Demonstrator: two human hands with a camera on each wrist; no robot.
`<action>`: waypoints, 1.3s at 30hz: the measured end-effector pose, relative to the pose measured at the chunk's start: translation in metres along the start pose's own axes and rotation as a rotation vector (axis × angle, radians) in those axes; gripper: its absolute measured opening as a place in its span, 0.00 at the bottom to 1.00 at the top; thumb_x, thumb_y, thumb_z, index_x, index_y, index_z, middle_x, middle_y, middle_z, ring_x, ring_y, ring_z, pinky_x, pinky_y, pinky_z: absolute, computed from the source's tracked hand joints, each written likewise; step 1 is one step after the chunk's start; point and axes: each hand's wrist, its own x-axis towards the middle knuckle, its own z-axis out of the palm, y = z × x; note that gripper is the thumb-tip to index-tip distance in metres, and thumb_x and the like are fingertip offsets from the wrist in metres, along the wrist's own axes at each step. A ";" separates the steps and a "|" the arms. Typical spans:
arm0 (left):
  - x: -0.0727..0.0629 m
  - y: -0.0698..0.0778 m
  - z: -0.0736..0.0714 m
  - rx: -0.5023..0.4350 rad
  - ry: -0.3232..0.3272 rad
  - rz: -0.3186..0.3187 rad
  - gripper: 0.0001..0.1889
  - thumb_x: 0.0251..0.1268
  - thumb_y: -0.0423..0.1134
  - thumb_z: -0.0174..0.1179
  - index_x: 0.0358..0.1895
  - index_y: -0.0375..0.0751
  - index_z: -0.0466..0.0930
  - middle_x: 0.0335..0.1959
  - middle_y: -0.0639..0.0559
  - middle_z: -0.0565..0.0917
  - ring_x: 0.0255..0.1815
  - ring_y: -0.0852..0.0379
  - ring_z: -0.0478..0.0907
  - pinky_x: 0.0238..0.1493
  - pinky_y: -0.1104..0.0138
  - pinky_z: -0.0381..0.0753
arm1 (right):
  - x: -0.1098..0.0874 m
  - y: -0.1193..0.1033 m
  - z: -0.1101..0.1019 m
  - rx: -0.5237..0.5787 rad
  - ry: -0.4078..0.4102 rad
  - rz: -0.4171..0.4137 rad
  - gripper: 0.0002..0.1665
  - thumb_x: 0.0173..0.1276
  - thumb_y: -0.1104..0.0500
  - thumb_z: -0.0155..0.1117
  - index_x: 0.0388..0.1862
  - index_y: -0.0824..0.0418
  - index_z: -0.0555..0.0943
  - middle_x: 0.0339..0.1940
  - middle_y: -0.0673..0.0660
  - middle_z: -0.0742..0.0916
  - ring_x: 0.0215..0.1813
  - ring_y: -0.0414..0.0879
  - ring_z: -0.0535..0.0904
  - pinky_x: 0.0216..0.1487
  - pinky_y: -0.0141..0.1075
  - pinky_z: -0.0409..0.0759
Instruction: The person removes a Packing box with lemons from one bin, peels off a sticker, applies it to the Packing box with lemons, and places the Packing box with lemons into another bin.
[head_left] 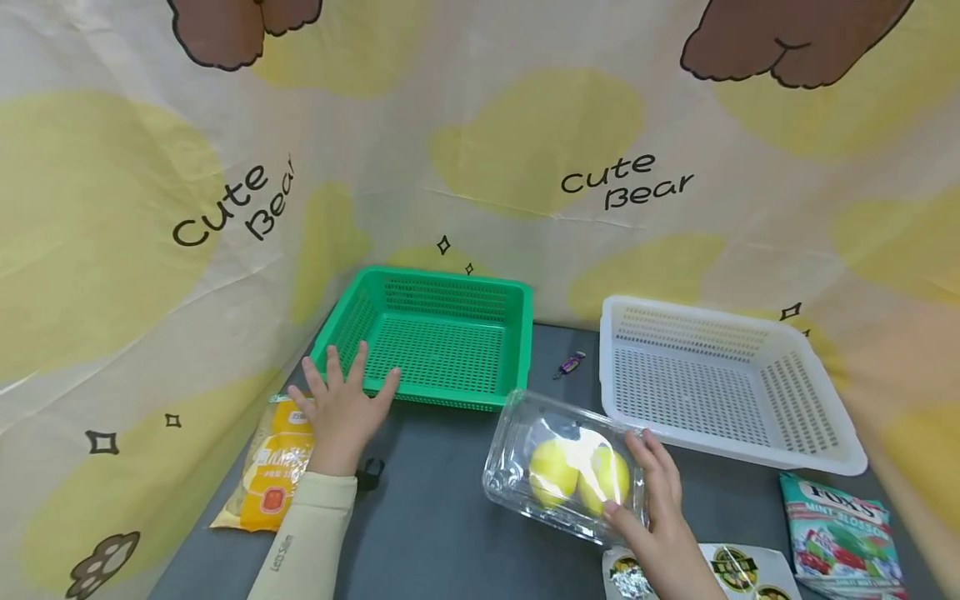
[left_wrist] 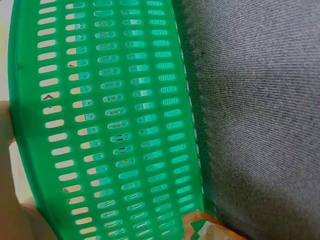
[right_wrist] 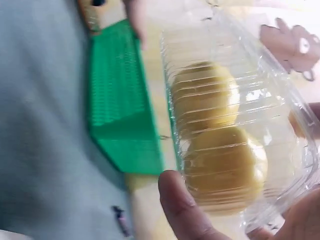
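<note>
My right hand [head_left: 663,508] grips the right end of a clear plastic clamshell box [head_left: 517,458], thumb on the near side and fingers on the far side. Inside the box lie two round yellow fruits [right_wrist: 225,167], side by side. The box is held tilted over the table, between the green and white baskets. My left hand [head_left: 345,417] has its fingers spread at the near left corner of the green basket [head_left: 435,402] and holds nothing. In the left wrist view, part of that hand shows beside the basket's rim [left_wrist: 22,120].
A white basket [head_left: 735,454] stands at the right. Between the baskets lies a small purple wrapped candy [head_left: 572,363]. A yellow-orange food bag [head_left: 270,467] is at the left, a FOX'S mint bag [head_left: 843,533] at the right. Packaging with round labels [head_left: 742,571] lies near the front.
</note>
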 end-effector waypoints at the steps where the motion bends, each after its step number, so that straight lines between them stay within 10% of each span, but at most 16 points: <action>1: 0.000 -0.001 0.000 -0.001 0.000 0.000 0.49 0.74 0.78 0.43 0.88 0.54 0.48 0.87 0.31 0.38 0.82 0.29 0.14 0.69 0.27 0.15 | -0.002 0.004 0.003 0.004 -0.008 -0.008 0.52 0.77 0.60 0.64 0.90 0.50 0.46 0.87 0.62 0.38 0.80 0.82 0.37 0.56 0.89 0.50; 28: 0.001 -0.001 0.001 -0.010 0.011 -0.005 0.49 0.74 0.77 0.44 0.88 0.53 0.49 0.87 0.31 0.38 0.82 0.30 0.15 0.70 0.25 0.19 | 0.019 0.052 0.066 0.019 -0.033 0.066 0.49 0.68 0.62 0.68 0.86 0.50 0.59 0.88 0.59 0.45 0.84 0.73 0.44 0.68 0.81 0.53; 39: 0.001 0.000 0.001 -0.018 0.016 -0.008 0.48 0.74 0.75 0.47 0.88 0.52 0.51 0.87 0.32 0.38 0.82 0.30 0.15 0.69 0.26 0.16 | 0.018 0.054 0.079 -0.208 -0.020 0.036 0.50 0.72 0.55 0.67 0.88 0.46 0.57 0.88 0.57 0.52 0.82 0.73 0.51 0.65 0.81 0.58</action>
